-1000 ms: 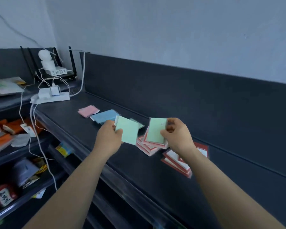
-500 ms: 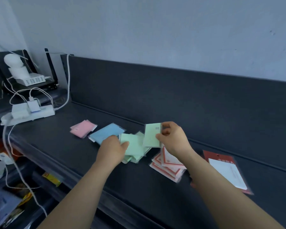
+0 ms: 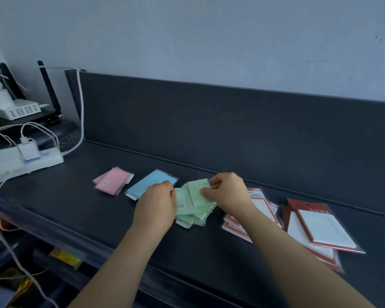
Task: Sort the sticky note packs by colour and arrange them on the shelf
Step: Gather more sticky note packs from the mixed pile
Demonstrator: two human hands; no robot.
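On the dark shelf [image 3: 80, 210] lie sticky note packs sorted in groups: pink packs [image 3: 113, 181] at the left, a blue pack [image 3: 150, 185] beside them, and a heap of green packs [image 3: 193, 207] in the middle. My left hand [image 3: 157, 203] rests with curled fingers on the left edge of the green heap, partly covering the blue pack. My right hand [image 3: 226, 192] pinches the top green pack [image 3: 198, 190] and holds it down on the heap. Red-framed white packs [image 3: 320, 227] lie to the right.
A white power strip [image 3: 27, 162] with a plugged charger and white cables sits at the shelf's left end, a white device [image 3: 16, 110] behind it. The shelf's tall dark back panel [image 3: 231, 130] stands behind. Lower shelves at the left hold assorted goods.
Both hands have come down onto the green heap. The green pack in my right hand has moved from the air onto the heap; the left hand's pack now lies there too.
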